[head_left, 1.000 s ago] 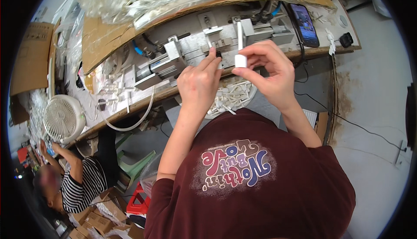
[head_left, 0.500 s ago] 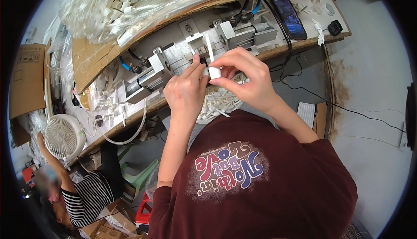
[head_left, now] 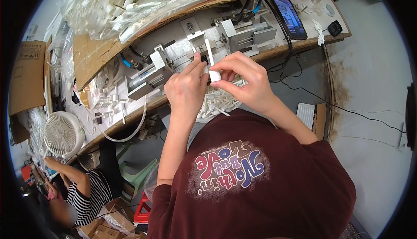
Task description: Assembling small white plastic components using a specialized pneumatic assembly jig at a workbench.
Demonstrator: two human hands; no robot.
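Dull, blocky metal clamps [head_left: 229, 34] are set along the table's [head_left: 312, 15] worn front edge. Near it, a smooth white slim-stemmed piece [head_left: 211, 58] with cylindrical end is pinched by the right hand [head_left: 248, 80]; whether anything is gripped by the left hand's [head_left: 184, 90] extended fingers cannot be told.

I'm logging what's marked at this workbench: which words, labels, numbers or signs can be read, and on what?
Maroon shirt: large multicoloured lettering, legible, but I won't copy it out; the tiny line of print beside it is too small to read.
Cardboard box at left: printed marks, too small to read.
Phone screen: lit, any text too small.
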